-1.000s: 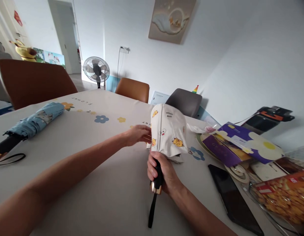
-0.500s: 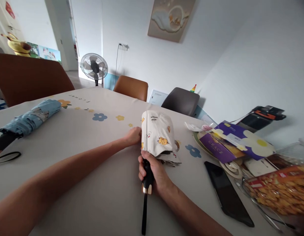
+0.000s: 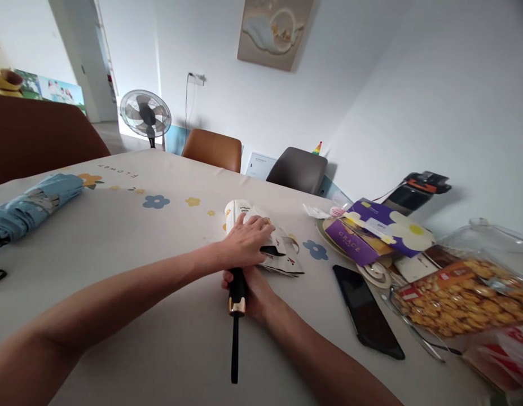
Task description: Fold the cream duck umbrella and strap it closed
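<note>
A folded white umbrella [image 3: 233, 213] with small yellow cartoon prints lies on the table in front of me. Its black handle [image 3: 237, 285] has a gold end and a black wrist strap pointing toward me. My right hand [image 3: 250, 287] is closed around the handle just below the canopy, partly hidden under my left wrist. Across the top of the fabric rests my left hand [image 3: 247, 239], fingers stretched out and a little apart. Loose folds of the canopy stick out to the right of it. On the left lies a second umbrella [image 3: 36, 203], light blue and rolled up.
To the right are a black phone [image 3: 367, 310], a purple box [image 3: 358, 239], a bag of orange-brown snacks [image 3: 468, 299], eyeglasses [image 3: 413, 330] and a dark bottle [image 3: 413, 192]. Chairs stand behind the flower-printed table [image 3: 168, 338]; a fan [image 3: 146, 115] is farther back.
My left hand has moved from the canopy's left side onto its top, fingers now spread over the fabric. My right hand keeps its hold on the handle. The view has shifted right.
</note>
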`<action>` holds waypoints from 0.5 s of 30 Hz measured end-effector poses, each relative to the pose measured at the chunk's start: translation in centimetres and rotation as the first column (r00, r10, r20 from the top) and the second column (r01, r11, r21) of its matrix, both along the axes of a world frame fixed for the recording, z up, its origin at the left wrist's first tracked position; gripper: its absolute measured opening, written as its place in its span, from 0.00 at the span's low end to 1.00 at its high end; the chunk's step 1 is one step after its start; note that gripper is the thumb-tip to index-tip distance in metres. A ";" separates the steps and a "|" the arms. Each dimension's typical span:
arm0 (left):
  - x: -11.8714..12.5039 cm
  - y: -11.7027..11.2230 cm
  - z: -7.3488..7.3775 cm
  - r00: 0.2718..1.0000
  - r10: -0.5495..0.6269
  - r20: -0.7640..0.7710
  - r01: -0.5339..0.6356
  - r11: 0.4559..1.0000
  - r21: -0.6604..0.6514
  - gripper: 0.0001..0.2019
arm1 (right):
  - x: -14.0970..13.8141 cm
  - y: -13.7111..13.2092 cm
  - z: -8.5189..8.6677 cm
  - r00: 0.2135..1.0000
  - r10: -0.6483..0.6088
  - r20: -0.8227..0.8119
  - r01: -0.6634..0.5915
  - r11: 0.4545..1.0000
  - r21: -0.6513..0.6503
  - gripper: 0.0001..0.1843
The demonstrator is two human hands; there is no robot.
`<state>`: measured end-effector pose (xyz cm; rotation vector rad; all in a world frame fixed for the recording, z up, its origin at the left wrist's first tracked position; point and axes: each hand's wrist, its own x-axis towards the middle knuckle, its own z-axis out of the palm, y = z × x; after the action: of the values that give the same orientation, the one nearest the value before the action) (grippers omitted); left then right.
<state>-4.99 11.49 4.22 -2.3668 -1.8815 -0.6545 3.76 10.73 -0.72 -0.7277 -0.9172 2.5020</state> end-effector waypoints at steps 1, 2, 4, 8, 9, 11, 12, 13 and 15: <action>0.1 0.2 0.3 0.998 -0.003 -0.061 0.003 1.000 0.007 0.21 | 0.1 0.0 0.0 1.000 0.001 -0.010 -0.001 1.000 -0.008 0.08; 0.2 0.4 0.6 0.994 -0.001 -0.111 0.003 1.000 0.013 0.20 | 0.1 0.1 0.0 1.000 0.001 -0.009 -0.001 1.000 -0.016 0.08; 0.3 0.9 1.4 0.985 0.035 -0.169 -0.031 0.999 0.026 0.18 | 0.1 0.2 0.0 1.000 -0.002 0.011 0.002 1.000 -0.030 0.09; 0.3 1.4 2.4 0.977 0.190 -0.095 -0.184 0.980 0.068 0.14 | 0.0 0.2 0.0 0.999 -0.018 0.037 0.020 0.999 -0.046 0.11; 0.2 1.3 2.6 0.973 0.226 -0.038 -0.223 0.972 0.080 0.13 | 0.0 0.2 0.1 0.999 -0.018 0.039 0.019 0.999 -0.047 0.12; -0.4 1.0 2.8 0.953 0.291 0.078 -0.299 0.947 0.115 0.12 | 0.0 0.1 0.2 0.999 -0.015 0.043 0.017 0.999 -0.050 0.12; -0.9 0.8 2.9 0.939 0.322 0.123 -0.338 0.931 0.137 0.12 | 0.1 0.1 0.3 0.999 -0.013 0.042 0.015 0.999 -0.052 0.11; -1.5 0.5 3.0 0.921 0.356 0.159 -0.379 0.912 0.156 0.13 | 0.1 0.1 0.3 0.999 -0.008 0.042 0.010 0.998 -0.055 0.11; -3.0 -0.3 3.1 0.876 0.430 0.219 -0.469 0.865 0.179 0.15 | 0.1 0.0 0.4 0.999 0.005 0.036 -0.003 0.998 -0.060 0.10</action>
<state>-8.03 11.22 7.27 -1.6850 -2.1825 -0.9807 3.82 10.76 -0.28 -0.7934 -0.8595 2.5376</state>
